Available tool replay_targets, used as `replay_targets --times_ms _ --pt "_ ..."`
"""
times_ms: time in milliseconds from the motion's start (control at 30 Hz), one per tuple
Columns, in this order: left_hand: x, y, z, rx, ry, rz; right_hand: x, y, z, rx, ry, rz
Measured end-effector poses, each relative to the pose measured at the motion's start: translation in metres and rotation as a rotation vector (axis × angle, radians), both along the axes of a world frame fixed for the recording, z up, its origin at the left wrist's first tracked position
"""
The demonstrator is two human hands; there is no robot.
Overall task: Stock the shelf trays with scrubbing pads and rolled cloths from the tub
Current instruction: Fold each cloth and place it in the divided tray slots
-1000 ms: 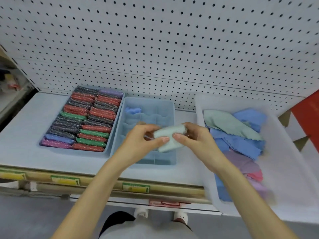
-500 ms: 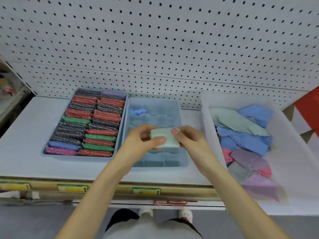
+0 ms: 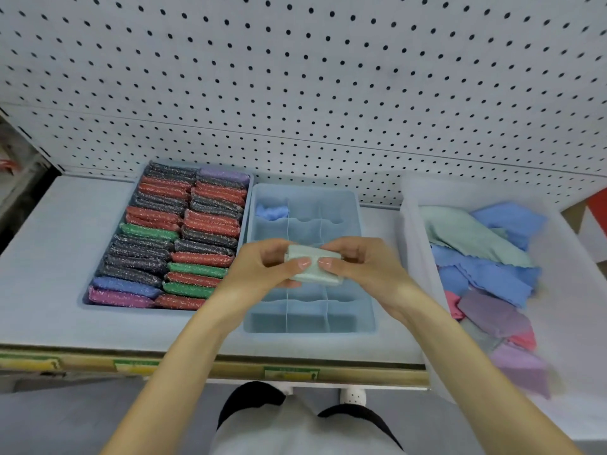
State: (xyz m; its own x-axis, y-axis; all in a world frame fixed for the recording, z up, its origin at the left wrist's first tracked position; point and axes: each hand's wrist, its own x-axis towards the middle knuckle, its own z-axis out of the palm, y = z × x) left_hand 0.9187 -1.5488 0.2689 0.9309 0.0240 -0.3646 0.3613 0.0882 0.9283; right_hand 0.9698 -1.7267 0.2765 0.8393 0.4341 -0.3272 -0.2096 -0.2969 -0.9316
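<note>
Both hands grip the rolled cloth.

1. A white pegboard dotted with dark holes fills the far wall
2. A pale shelf runs left to right beneath it, evenly lit
3. Its near edge carries a tan rail with yellow and green labels
4. Grey floor lies below
5. A red panel shows at far right
</note>
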Motion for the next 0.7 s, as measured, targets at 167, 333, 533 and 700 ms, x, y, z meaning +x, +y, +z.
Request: replay_targets --times_ms 167,333,533,700 --pt "0.018 0.011 -0.007 0.036 -0.023 0.071 0.019 0.008 0.003 -0.004 0.038 0.135" --pt "0.035 0.024 -0.017 -0.005 -0.084 0.094 0.047 0.023 -0.001 -0.056 0.070 0.250" --pt "0.037 0.049 -0.056 0.736 -0.288 0.106 0.120 0.030 -0.050 -0.358 -0.219 -0.038" --pt "0.033 0.043 -0.088 0.916 -0.323 0.022 0.144 0.051 -0.090 -0.627 -0.525 0.018"
